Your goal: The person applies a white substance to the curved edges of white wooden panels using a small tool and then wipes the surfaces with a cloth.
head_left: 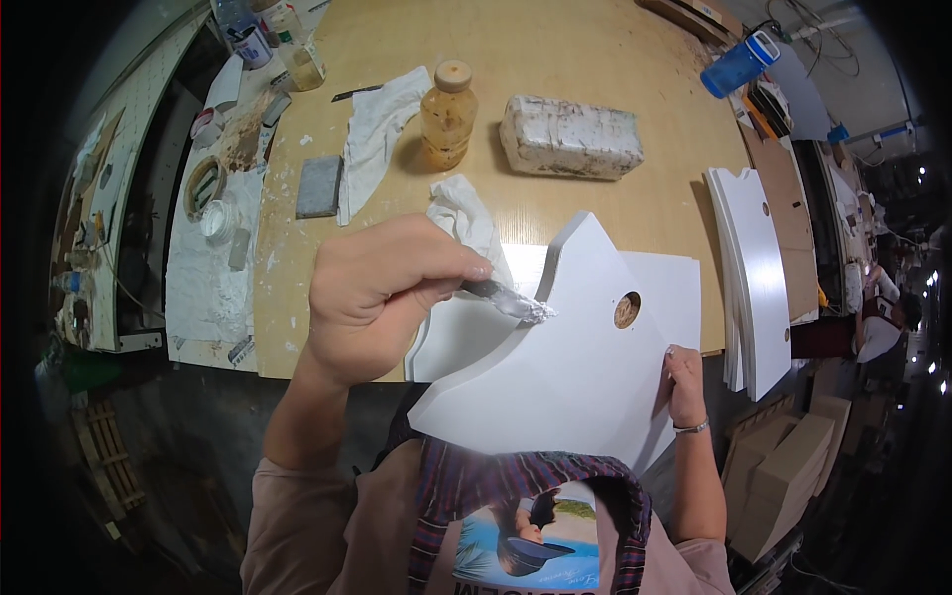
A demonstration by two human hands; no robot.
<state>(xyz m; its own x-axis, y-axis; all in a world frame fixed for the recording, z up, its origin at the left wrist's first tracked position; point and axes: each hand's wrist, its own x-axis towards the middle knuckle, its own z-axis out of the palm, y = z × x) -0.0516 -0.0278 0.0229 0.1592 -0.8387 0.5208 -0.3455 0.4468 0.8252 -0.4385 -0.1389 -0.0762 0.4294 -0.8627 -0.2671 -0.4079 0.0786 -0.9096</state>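
Note:
My left hand (pixel 382 293) pinches a small putty knife (pixel 501 297), its blade tip loaded with white paste. That tip meets the curved left edge of a white shaped panel (pixel 555 367), which has a round hole (pixel 627 309) through it. My right hand (pixel 684 385) grips the panel's right edge, fingers curled over it, and holds it tilted up in front of my body. Beneath and behind it, another flat white panel (pixel 679 283) lies at the table's near edge. A crumpled white cloth (pixel 464 213) lies just beyond my left hand.
On the wooden table (pixel 397 30) stand a capped bottle of yellowish liquid (pixel 448 119) and a tape-wrapped block (pixel 573 137). A grey sanding block (pixel 318 186) lies beside a white rag (pixel 377 129). Several white panels (pixel 754 268) are stacked at right. An open white tub (pixel 218 220) is at left.

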